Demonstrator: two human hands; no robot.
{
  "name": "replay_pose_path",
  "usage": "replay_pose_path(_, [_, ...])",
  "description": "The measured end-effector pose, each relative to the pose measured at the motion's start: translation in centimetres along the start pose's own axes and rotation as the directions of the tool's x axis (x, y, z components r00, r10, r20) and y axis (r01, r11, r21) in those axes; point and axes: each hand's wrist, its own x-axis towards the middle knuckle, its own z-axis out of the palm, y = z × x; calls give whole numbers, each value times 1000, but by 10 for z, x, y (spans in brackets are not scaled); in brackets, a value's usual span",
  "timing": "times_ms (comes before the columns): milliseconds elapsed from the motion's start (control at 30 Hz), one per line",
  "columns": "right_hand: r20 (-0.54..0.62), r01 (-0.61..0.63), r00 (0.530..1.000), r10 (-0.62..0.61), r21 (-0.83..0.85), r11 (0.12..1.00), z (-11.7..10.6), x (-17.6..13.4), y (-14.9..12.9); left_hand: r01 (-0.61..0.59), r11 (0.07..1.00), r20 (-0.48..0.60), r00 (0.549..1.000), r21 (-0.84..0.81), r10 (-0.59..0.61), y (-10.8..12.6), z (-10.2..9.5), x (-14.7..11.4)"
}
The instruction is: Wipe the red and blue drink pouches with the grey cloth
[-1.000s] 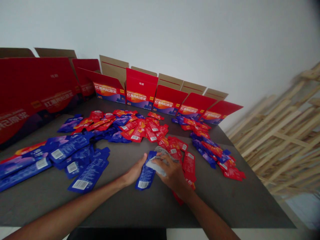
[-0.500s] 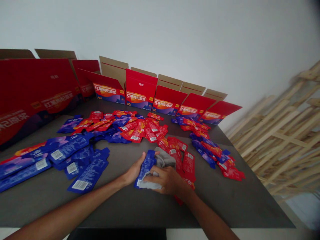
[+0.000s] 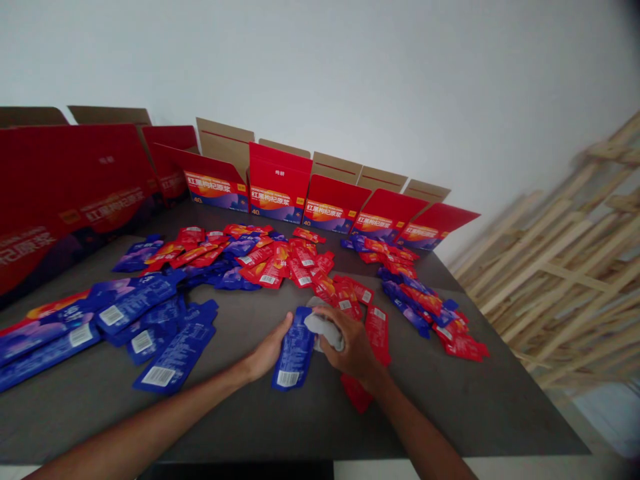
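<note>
My left hand [image 3: 270, 348] grips a blue pouch [image 3: 294, 357] by its left edge, thumb on top, the other fingers hidden beneath. The pouch's barcode end points toward me. In my right hand [image 3: 353, 347] is a bunched grey cloth [image 3: 325, 330], pinched between thumb and fingers at the upper right of the blue pouch. Red pouches [image 3: 377, 330] lie just beyond and under my right forearm. To the left of my left hand, several blue pouches [image 3: 175, 350] overlap on the table.
The dark table [image 3: 240, 427] carries a mixed heap of red and blue pouches [image 3: 270, 260] in the middle and another pile [image 3: 430, 307] at right. Open red cartons [image 3: 277, 190] line the back and left. Wooden slats [image 3: 565, 273] stand beyond the right edge.
The cloth has moved from the pouch's lower end up to its top right, and more of the blue pouch now shows. My left hand keeps its hold.
</note>
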Motion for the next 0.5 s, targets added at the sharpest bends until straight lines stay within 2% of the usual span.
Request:
replay_pose_path(67, [121, -9, 993, -7, 133, 991, -7, 0, 3, 29, 995, 11, 1000, -100, -28, 5, 6, -1])
replay_pose_path(133, [233, 5, 971, -52, 196, 981, -12, 0, 3, 17, 984, 45, 999, -177, -9, 11, 11, -3])
replay_pose_path(267, [353, 103, 921, -166, 190, 976, -15, 1, -3, -33, 958, 53, 997, -285, 50, 20, 13, -6])
replay_pose_path(400, [406, 92, 901, -155, 170, 981, -12, 2, -10, 11, 965, 45, 999, -263, 1, 21, 9, -6])
replay_pose_path(500, [433, 74, 889, -153, 194, 978, -10, 2, -10, 49, 991, -47, 997, -127, -55, 17, 5, -5])
